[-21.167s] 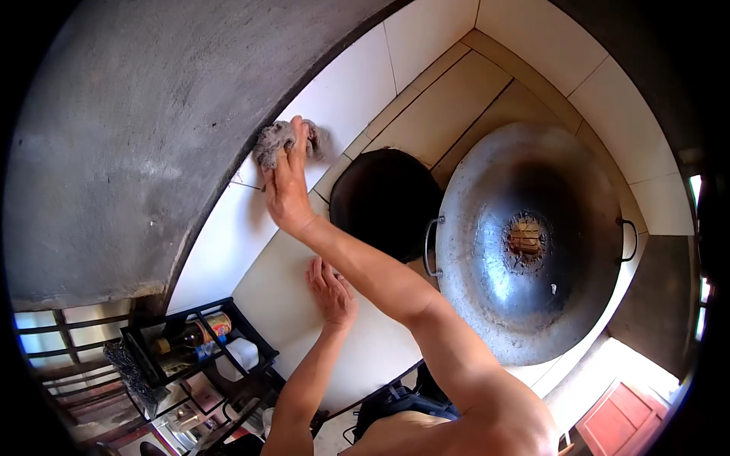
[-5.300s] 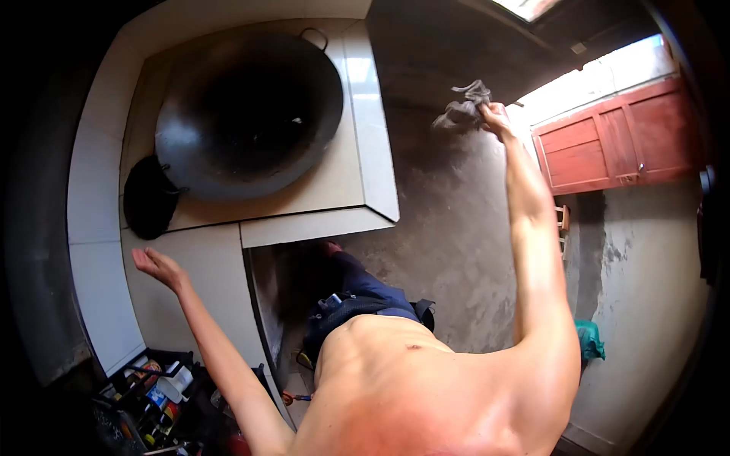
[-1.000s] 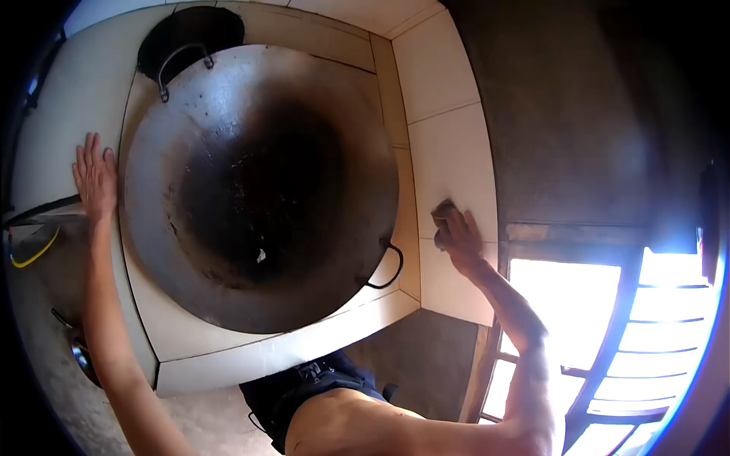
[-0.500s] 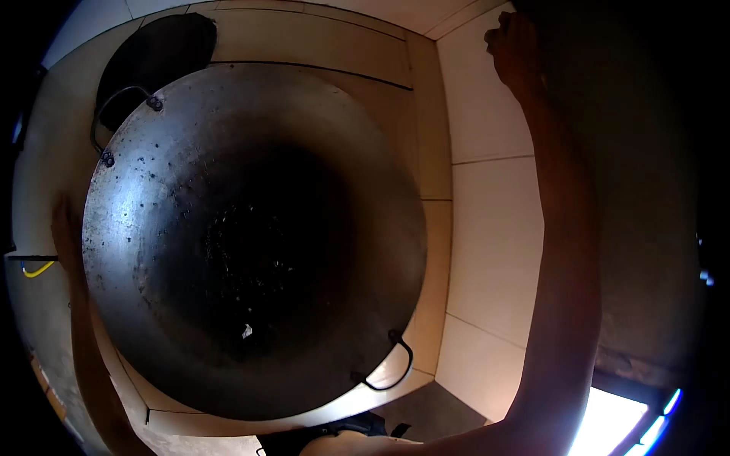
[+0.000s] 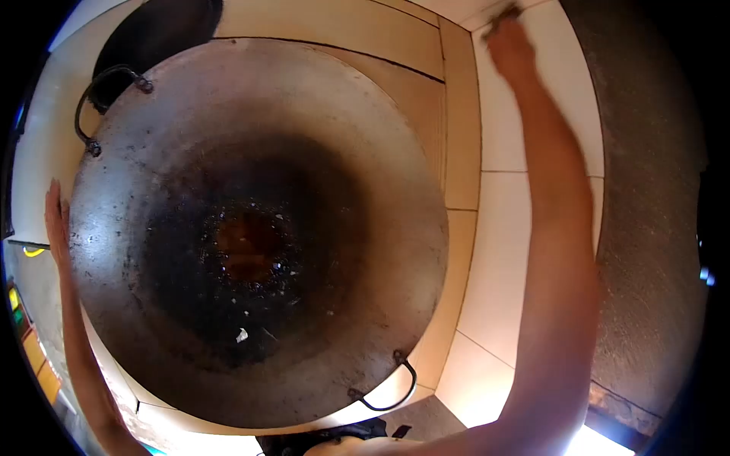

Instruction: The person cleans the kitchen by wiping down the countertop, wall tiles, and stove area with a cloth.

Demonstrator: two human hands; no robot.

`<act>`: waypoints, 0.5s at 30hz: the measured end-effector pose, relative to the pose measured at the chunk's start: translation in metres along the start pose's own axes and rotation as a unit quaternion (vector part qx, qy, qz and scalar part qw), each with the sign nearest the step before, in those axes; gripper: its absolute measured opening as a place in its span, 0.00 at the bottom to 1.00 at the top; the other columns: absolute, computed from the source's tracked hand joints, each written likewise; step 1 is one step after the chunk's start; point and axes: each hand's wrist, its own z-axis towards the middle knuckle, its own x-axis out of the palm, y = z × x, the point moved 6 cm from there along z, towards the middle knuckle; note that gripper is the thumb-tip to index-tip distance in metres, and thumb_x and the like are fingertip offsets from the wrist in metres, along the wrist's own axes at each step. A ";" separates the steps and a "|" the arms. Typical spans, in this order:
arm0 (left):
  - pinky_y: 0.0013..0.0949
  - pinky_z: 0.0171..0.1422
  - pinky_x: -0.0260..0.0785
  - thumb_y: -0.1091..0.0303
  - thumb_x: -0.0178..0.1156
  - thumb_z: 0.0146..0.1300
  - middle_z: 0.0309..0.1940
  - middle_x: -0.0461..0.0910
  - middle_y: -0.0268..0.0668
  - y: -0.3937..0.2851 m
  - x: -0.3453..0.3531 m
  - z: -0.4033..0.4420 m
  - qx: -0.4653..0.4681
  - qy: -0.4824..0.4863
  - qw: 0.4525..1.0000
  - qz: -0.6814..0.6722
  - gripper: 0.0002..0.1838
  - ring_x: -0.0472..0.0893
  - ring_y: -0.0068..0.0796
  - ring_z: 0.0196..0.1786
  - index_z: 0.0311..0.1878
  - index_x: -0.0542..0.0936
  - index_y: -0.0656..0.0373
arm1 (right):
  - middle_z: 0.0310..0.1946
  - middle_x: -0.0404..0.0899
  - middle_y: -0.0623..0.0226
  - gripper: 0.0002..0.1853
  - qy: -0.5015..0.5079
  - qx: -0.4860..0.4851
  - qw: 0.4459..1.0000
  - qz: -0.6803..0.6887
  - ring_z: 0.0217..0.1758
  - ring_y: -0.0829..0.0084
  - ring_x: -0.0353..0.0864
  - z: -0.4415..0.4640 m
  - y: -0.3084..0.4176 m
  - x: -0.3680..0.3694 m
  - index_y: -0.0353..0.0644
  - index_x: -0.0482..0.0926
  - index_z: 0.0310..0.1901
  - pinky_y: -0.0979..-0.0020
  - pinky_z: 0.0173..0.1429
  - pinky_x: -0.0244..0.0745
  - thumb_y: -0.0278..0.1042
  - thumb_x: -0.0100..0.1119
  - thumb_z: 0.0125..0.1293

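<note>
clock positions refer to my head view unless the wok is given as the dial.

1. right hand (image 5: 512,50): at one o'clock. a second ago it worked lower on the tiled wall (image 5: 506,228), at three o'clock; it has since moved up to the corner where two tiled faces meet. its fingers are bent round the cloth (image 5: 503,15); motion blur hides the exact pinch.

2. cloth: in the right hand, at one o'clock near the top edge, apparently against the tiles at the corner seam. i judge that the work in hand has passed from the lower tiles to the wall's upper end.

3. left hand (image 5: 55,216): at nine o'clock, as before, just beside the rim of the wok (image 5: 395,228). its fingers are extended and look close together, gripping nothing that i can see. i cannot tell whether they touch the rim. i judge this hand to be a brace.

4. wok: on the table (image 5: 411,106), one handle (image 5: 84,106) at its ten o'clock. a white scrap (image 5: 242,335) lies inside, towards its six o'clock. the wok's interior now reads brighter than half a second ago.
</note>
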 end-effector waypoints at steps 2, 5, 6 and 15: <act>0.39 0.73 0.45 0.62 0.42 0.71 0.67 0.60 0.41 -0.010 -0.009 0.002 0.060 -0.004 0.998 0.001 0.23 0.56 0.42 0.71 0.67 0.61 0.57 | 0.50 0.73 0.53 0.15 -0.072 -0.206 0.940 -0.262 0.59 0.54 0.68 -0.047 0.051 0.042 0.36 0.77 0.46 0.60 0.60 0.66 0.34 0.52 0.61; 0.39 0.74 0.44 0.61 0.42 0.71 0.68 0.59 0.39 0.006 0.012 -0.002 0.042 0.004 0.998 0.045 0.24 0.55 0.42 0.71 0.68 0.60 0.56 | 0.50 0.73 0.52 0.12 0.035 -0.075 0.993 -0.089 0.58 0.53 0.69 -0.006 0.016 0.029 0.36 0.79 0.43 0.61 0.60 0.66 0.30 0.51 0.61; 0.39 0.74 0.43 0.61 0.42 0.71 0.68 0.59 0.39 0.007 0.015 -0.002 0.027 0.010 0.999 0.038 0.24 0.55 0.42 0.71 0.68 0.60 0.56 | 0.50 0.73 0.51 0.11 0.084 -0.008 0.995 -0.042 0.57 0.54 0.69 -0.015 0.017 -0.019 0.36 0.79 0.41 0.62 0.60 0.66 0.28 0.50 0.61; 0.39 0.73 0.45 0.68 0.43 0.69 0.68 0.59 0.43 -0.024 -0.016 0.004 -0.023 0.010 0.994 -0.111 0.23 0.56 0.45 0.70 0.66 0.61 0.61 | 0.44 0.73 0.53 0.10 -0.068 -0.200 0.949 -0.235 0.55 0.59 0.69 -0.032 0.054 0.035 0.35 0.77 0.39 0.59 0.58 0.66 0.29 0.50 0.58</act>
